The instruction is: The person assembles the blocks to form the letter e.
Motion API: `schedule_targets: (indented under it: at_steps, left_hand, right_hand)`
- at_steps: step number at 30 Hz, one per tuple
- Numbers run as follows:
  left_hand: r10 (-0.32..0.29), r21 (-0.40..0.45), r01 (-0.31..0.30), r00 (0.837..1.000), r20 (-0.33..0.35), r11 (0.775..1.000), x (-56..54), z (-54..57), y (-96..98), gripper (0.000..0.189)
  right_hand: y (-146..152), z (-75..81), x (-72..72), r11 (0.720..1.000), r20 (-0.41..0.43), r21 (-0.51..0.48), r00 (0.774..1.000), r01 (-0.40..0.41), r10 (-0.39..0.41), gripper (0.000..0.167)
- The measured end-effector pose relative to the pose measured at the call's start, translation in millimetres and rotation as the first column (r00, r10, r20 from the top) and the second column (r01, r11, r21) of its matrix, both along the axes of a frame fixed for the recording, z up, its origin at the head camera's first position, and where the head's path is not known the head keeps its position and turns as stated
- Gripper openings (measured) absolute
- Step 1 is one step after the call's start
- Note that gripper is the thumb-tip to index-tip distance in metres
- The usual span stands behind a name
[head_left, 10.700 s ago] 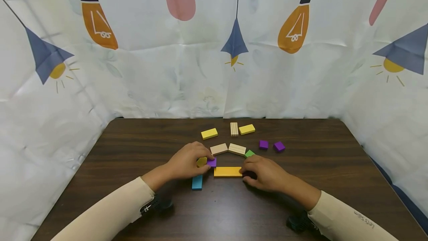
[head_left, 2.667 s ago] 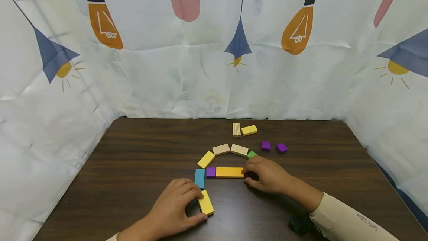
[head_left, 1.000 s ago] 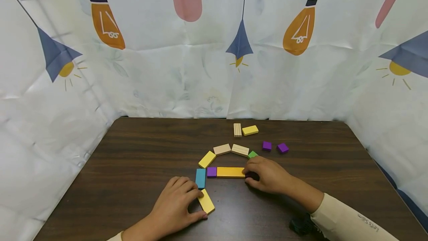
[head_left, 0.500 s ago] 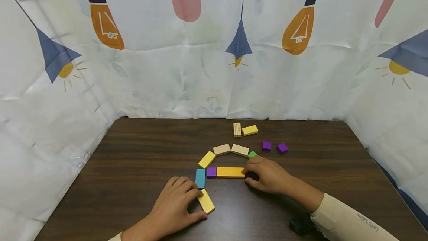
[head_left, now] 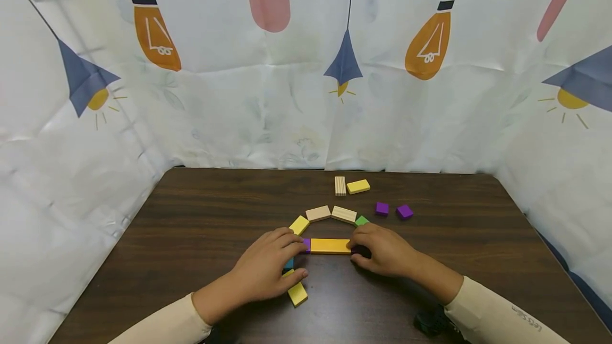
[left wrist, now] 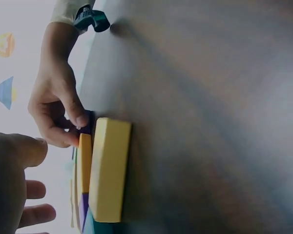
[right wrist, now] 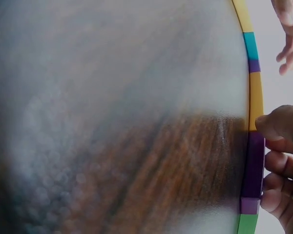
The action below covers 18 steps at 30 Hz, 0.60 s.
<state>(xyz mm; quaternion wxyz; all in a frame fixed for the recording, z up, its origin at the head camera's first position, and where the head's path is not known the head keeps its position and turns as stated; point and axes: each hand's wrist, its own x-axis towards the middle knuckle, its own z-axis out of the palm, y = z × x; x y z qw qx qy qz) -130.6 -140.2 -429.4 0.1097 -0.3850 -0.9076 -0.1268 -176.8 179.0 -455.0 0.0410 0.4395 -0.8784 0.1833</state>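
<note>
In the head view my left hand point(head_left: 268, 264) hovers over the blue block point(head_left: 289, 265), fingers spread and gripping nothing. Its fingertips are right at a small purple block point(head_left: 307, 246), which abuts the orange plank point(head_left: 330, 246). Under its thumb lies a yellow block point(head_left: 298, 295), seen large in the left wrist view. My right hand point(head_left: 382, 248) stays at the plank's right end. In the right wrist view its thumb and curled fingers hold a long dark purple block point(right wrist: 254, 163); a shorter purple piece point(right wrist: 250, 205) and a green block point(right wrist: 247, 224) adjoin.
Behind the plank, a yellow block point(head_left: 299, 225), two plain wooden blocks point(head_left: 343, 214) and the green block form an arc. Farther back lie a striped wooden block point(head_left: 340, 186), another yellow block point(head_left: 358, 187) and two purple cubes point(head_left: 382, 208). A printed curtain hangs beyond the table.
A yellow block from the back now lies in front below the blue block. My left hand has let go of it and moved forward over the blue block. The right hand keeps its place.
</note>
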Motion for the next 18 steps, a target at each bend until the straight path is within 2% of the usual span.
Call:
schedule_targets:
  at_steps: [3,9,18]
  left_hand:
    - [-0.008,-0.027,0.009,0.999,0.040,1.000,-8.8,2.1,8.5,0.040]
    - [-0.025,-0.078,0.032,0.995,0.092,0.996,-22.8,-1.3,23.3,0.040]
    - [-0.046,-0.115,0.054,0.997,0.065,0.992,-35.5,-7.7,31.2,0.037]
  right_hand:
    - [0.6,1.1,0.1,1.000,0.003,0.008,1.000,0.006,-0.006,0.020]
    - [-0.1,1.9,0.8,1.000,0.010,0.017,1.000,0.017,-0.017,0.020]
    - [0.0,2.5,1.0,1.000,0.015,0.022,1.000,0.023,-0.023,0.020]
